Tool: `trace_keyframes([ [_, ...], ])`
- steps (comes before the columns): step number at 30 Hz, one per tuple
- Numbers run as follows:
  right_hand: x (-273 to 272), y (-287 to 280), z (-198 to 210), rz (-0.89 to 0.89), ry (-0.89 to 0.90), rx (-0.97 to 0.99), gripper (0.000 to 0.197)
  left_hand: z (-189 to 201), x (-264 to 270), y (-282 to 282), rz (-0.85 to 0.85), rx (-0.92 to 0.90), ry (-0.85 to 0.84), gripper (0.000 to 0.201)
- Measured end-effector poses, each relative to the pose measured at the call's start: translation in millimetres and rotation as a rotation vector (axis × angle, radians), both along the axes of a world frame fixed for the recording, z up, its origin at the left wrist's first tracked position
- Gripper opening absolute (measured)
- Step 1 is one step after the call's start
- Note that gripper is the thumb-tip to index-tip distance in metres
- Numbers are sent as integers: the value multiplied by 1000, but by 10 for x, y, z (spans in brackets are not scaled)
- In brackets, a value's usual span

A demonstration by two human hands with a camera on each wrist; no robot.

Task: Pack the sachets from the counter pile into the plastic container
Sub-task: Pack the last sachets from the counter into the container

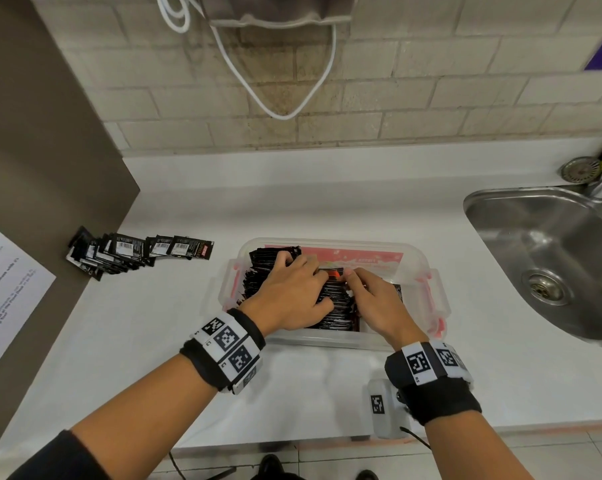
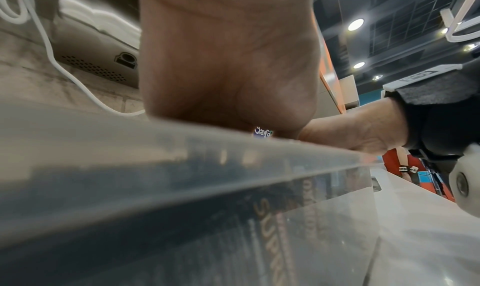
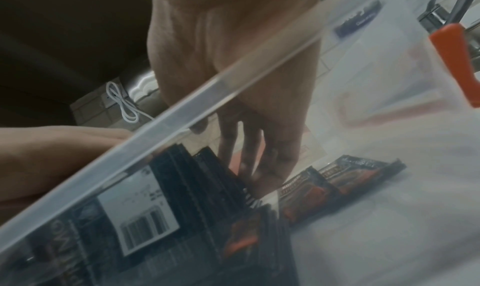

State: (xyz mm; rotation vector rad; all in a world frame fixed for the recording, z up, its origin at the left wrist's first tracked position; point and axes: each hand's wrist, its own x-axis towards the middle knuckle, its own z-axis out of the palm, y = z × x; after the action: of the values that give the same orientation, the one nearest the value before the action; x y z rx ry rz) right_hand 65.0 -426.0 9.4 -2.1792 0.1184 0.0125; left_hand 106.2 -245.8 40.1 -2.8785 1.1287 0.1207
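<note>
A clear plastic container (image 1: 427, 268) sits mid-counter, holding a row of black sachets (image 1: 330, 303) standing on edge. My left hand (image 1: 299, 285) lies over the left part of the row, fingers curled over its far side and thumb on the near side. My right hand (image 1: 365, 292) is inside the container too. Its fingers (image 3: 259, 163) reach down fairly straight onto the sachets' top edges (image 3: 187, 183). The remaining pile of sachets (image 1: 133, 252) lies fanned out on the counter at the left. The left wrist view shows only my palm (image 2: 228, 64) above the container wall (image 2: 182, 167).
A steel sink (image 1: 549, 258) is set into the counter on the right. A brown panel (image 1: 46, 174) with a paper sheet (image 1: 5, 289) stands on the left. A white cord (image 1: 282, 112) hangs on the tiled wall. One sachet (image 3: 358, 173) lies flat on the container floor.
</note>
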Motion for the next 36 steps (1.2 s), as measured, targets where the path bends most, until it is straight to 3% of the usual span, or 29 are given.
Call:
trace_keyframes([
  [6,22,-19,-28,-7,-18,-17,40,-1,7,2,5,-22,-17,52],
  [12,28,-28,-75,-43,-38,7,39,-1,58,-1,26,-31,20,68],
  [17,18,-31,-59,-14,-72,-45,31,-36,27,-12,16,-28,30,63],
  [25,71,-80,-1,23,-195,-109,31,-76,-41,13,51,-60,37,94],
  [36,183,-65,-17,112,-75,-99,38,-67,-22,-25,95,-66,58,94],
])
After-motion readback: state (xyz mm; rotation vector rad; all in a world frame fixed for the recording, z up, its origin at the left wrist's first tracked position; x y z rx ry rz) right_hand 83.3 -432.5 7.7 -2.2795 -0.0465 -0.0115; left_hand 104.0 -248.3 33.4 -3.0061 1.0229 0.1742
